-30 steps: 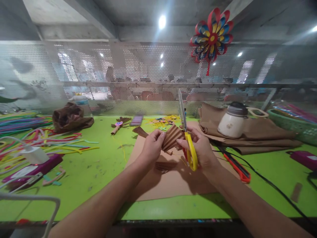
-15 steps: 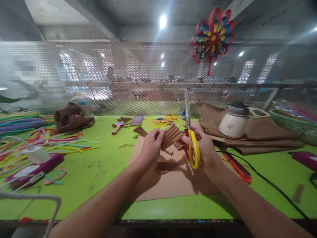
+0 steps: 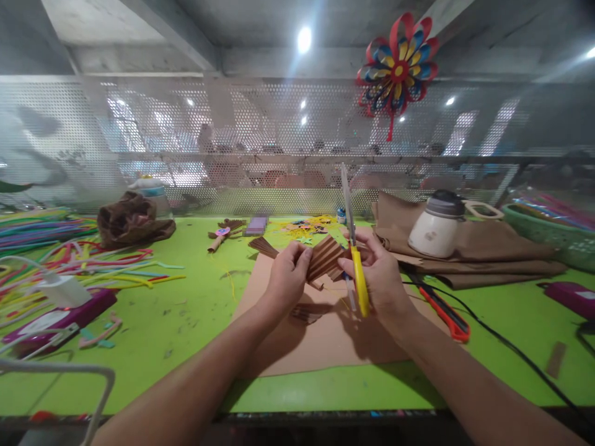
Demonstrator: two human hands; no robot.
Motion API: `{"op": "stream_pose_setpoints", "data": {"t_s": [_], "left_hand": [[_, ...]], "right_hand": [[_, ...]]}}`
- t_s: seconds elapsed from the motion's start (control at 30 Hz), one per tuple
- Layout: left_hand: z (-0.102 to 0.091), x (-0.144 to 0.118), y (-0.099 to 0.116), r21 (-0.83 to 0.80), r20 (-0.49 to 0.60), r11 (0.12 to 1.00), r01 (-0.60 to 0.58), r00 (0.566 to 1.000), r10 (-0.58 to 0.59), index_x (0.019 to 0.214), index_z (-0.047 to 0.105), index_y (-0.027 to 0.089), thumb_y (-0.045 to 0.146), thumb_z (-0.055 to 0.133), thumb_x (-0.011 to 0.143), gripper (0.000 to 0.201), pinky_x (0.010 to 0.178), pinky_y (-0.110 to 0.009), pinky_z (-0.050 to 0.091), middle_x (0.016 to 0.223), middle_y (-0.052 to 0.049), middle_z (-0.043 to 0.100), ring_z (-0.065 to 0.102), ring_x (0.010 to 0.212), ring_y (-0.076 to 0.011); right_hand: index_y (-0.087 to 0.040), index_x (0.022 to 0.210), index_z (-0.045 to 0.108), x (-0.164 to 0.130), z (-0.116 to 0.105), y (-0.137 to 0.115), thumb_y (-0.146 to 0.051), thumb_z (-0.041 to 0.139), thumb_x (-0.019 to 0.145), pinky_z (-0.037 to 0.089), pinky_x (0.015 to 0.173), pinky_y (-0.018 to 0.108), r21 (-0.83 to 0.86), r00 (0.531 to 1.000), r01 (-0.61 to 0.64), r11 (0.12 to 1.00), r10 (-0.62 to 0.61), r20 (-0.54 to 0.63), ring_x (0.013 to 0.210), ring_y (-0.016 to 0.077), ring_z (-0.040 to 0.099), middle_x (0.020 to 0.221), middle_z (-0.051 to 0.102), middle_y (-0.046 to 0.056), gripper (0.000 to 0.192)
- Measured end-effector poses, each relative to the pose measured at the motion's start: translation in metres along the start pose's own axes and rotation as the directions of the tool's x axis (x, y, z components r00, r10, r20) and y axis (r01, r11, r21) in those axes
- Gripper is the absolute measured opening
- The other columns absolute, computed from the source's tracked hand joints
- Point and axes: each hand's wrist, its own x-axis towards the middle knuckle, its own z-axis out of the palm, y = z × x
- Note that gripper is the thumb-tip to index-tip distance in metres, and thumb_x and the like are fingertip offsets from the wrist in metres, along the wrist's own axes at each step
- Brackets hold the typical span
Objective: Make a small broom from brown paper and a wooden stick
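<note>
My left hand (image 3: 288, 277) pinches the near end of a brown pleated paper fan (image 3: 325, 257) held above the table. My right hand (image 3: 381, 279) grips yellow-handled scissors (image 3: 356, 266), blades pointing up and away, right beside the fan's right edge. Both hands hover over a flat brown paper sheet (image 3: 325, 341) on the green table (image 3: 186, 310). A second small pleated piece (image 3: 304, 313) lies on the sheet beneath my hands.
Coloured pipe cleaners (image 3: 69, 260) spread at the left, near a magenta device (image 3: 60, 316). A white jar (image 3: 437, 226) sits on folded brown paper (image 3: 488, 254) at right, with an orange utility knife (image 3: 444, 313) and black cable. A perforated screen stands behind; a paper pinwheel (image 3: 397, 68) hangs above.
The scissors have turned edge-on in my right hand and shifted slightly left toward the fan. My left hand keeps its hold on the fan almost in place.
</note>
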Motion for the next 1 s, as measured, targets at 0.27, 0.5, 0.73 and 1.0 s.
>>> {"op": "stream_pose_setpoints", "data": {"t_s": [0.27, 0.5, 0.73, 1.0], "left_hand": [[0.0, -0.009, 0.01, 0.052, -0.078, 0.998, 0.037, 0.996, -0.033, 0.05, 0.039, 0.019, 0.04, 0.054, 0.079, 0.039, 0.049, -0.023, 0.029, 0.048, 0.005, 0.036, 0.037, 0.049, -0.0099], [0.008, -0.014, 0.017, -0.418, 0.395, 0.803, 0.425, 0.881, -0.26, 0.076, 0.062, 0.015, 0.045, 0.051, 0.079, 0.032, 0.059, -0.027, 0.046, 0.069, -0.005, 0.061, 0.056, 0.062, -0.0149], [0.006, -0.012, 0.017, -0.625, 0.409, 0.614, 0.483, 0.872, -0.27, 0.075, 0.064, 0.014, 0.02, 0.065, 0.067, 0.01, 0.062, -0.021, 0.048, 0.071, -0.003, 0.064, 0.059, 0.064, -0.012], [0.0, -0.006, 0.009, -0.64, 0.369, 0.628, 0.443, 0.894, -0.254, 0.104, 0.064, 0.018, 0.018, 0.059, 0.076, 0.029, 0.068, -0.028, 0.051, 0.095, -0.009, 0.067, 0.063, 0.077, -0.0165]], "right_hand": [[-0.023, 0.106, 0.057, 0.002, -0.006, 0.005, -0.014, 0.06, 0.064, 0.048, 0.067, 0.03, -0.562, 0.904, 0.356, 0.747, -0.427, 0.004, 0.07, 0.0159, 0.056, 0.083, 0.061, 0.001, 0.043], [-0.023, 0.112, 0.053, -0.012, -0.001, -0.001, -0.009, 0.055, 0.067, 0.048, 0.07, 0.031, -0.684, 0.811, 0.54, 0.491, -0.52, 0.267, 0.075, 0.0182, 0.057, 0.086, 0.06, 0.003, 0.047], [-0.02, 0.117, 0.052, -0.021, 0.007, 0.003, -0.003, 0.051, 0.069, 0.047, 0.077, 0.035, -0.639, 0.742, 0.656, 0.401, -0.496, 0.451, 0.084, 0.0212, 0.055, 0.091, 0.06, 0.007, 0.051], [-0.027, 0.112, 0.055, -0.014, 0.002, 0.003, -0.014, 0.059, 0.071, 0.049, 0.076, 0.035, -0.587, 0.85, 0.487, 0.647, -0.506, 0.149, 0.082, 0.0197, 0.059, 0.094, 0.062, 0.004, 0.043]]}}
